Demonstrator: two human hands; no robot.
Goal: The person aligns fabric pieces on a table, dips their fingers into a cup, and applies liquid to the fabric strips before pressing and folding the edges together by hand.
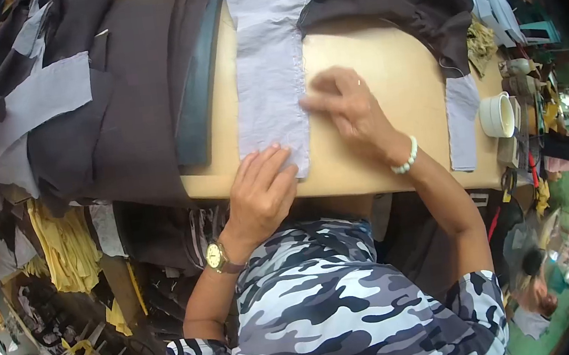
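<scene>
The grey cloth strip appears light, soft, limp and easily creased; best held at its near corners. It is pale and wrinkled, its right edge frayed. It lies on the counter under the open, flat left hand; the blurred right hand is half-curled at its edge, grip undetermined.

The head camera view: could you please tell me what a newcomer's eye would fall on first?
Probably the bold camouflage shirt at the bottom centre. Next comes the pale cloth strip running down the yellowish table, with the left hand on its near end and the blurred right hand by its right edge.
</scene>
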